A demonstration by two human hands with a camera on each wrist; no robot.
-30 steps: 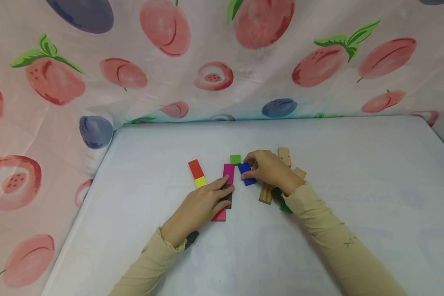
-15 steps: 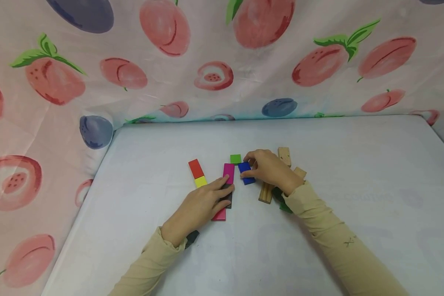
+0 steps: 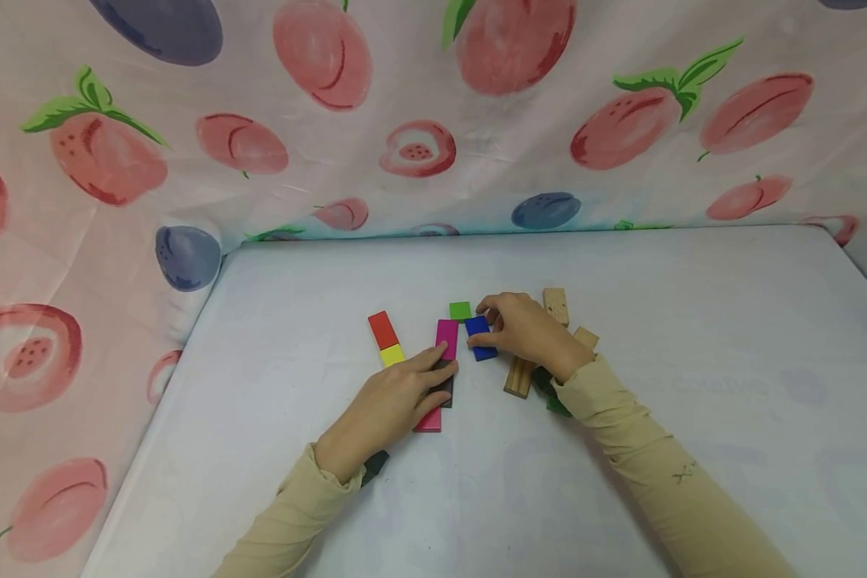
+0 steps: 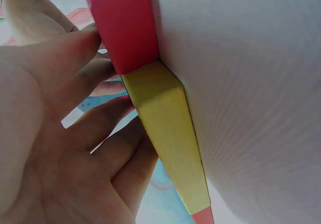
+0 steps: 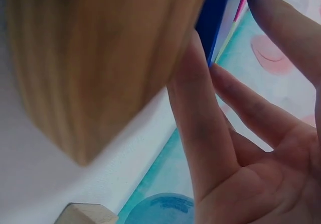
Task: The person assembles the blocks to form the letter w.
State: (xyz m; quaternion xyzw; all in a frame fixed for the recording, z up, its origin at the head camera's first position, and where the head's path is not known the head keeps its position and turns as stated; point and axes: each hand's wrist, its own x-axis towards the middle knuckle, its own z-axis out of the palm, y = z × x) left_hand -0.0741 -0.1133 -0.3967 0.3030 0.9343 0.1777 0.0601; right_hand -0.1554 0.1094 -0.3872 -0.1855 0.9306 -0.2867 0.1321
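Observation:
My left hand lies with spread, fairly straight fingers over a magenta block and a black block. Below them a pink block sticks out from under the same hand. With thumb and fingers my right hand pinches a blue block, which lies slightly tilted just right of the magenta one. A small green block sits behind these two. In the left wrist view, a yellow block and a red block run end to end beside the fingers.
Red and yellow blocks form a slanted row at left. Near the right hand lie wooden blocks and a dark green block. A dark block shows by the left wrist. Fruit-patterned cloth hangs behind the white table.
The blue block has shifted very slightly away from me and left, with the right thumb sliding a little left too. The left hand has stayed still.

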